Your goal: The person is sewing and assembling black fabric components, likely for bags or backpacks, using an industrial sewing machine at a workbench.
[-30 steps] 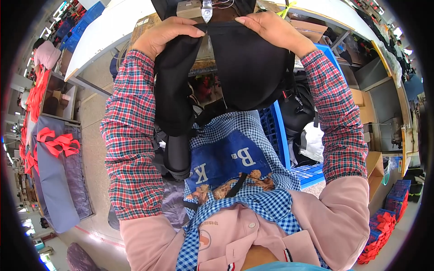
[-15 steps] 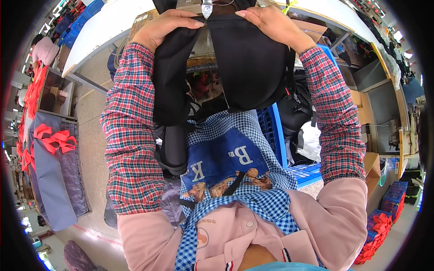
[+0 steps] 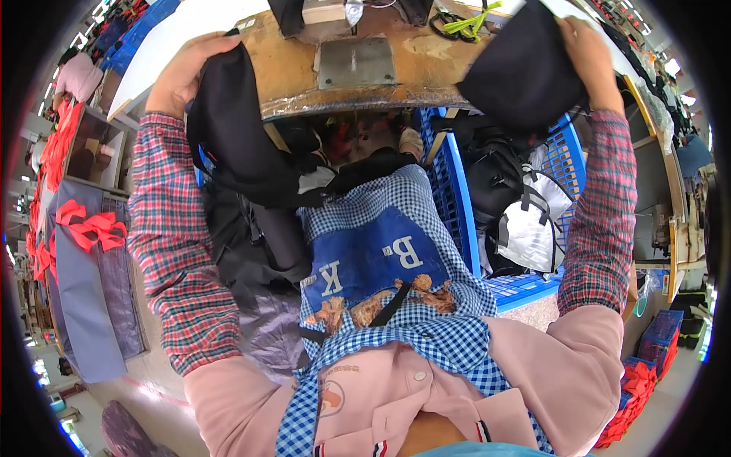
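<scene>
Hanging long-ways toward the apron (image 3: 373, 247), the L cloth (image 3: 232, 129) is held in the L hand (image 3: 189, 70), & the R cloth (image 3: 525, 72), across the table (image 3: 297, 72), is gripped by the R hand (image 3: 594, 61), on its left.

My left hand (image 3: 186, 72) grips the upper edge of a long black fabric piece (image 3: 228, 114), which hangs down and sags toward my lap. Out to the other side, my right hand (image 3: 592, 61) holds a broad black fabric panel (image 3: 525, 72), blurred and tilted above the front edge of the wooden worktop (image 3: 293, 72). A metal plate (image 3: 355, 62) lies in that worktop between my hands, with yellow-green strips (image 3: 472, 27) near the panel. Below the panel, a blue plastic crate (image 3: 458, 213) holds black and white bags (image 3: 527, 228), beside my blue checked apron (image 3: 466, 259).
</scene>
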A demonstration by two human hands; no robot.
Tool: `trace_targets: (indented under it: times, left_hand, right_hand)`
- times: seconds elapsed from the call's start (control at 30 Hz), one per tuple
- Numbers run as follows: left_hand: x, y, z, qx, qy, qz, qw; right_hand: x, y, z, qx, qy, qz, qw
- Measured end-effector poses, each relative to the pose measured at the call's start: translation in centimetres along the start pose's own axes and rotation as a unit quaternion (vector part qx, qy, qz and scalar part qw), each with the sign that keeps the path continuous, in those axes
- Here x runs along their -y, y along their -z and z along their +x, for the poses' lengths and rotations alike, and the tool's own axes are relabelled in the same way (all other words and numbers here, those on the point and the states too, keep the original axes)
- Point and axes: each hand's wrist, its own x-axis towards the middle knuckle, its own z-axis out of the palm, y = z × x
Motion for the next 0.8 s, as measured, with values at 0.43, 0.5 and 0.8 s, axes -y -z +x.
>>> trace_targets:
  times: [0.43, 0.5, 0.8]
  left_hand:
    - [-4.5, -15.7, -12.9, 0.104, -0.189, 0.131, 0.968]
    - [-4.8, -18.1, -13.1, 0.268, -0.188, 0.245, 0.912]
    - [-13.4, -25.5, -13.7, 0.309, -0.272, -0.068, 0.909]
  right_hand:
    - [23.3, 12.9, -9.5, 0.062, -0.126, 0.654, 0.743]
    - [18.0, 18.3, -8.8, -0.037, -0.178, 0.732, 0.657]
    - [19.2, 20.8, -20.4, -0.213, -0.136, 0.644, 0.722]
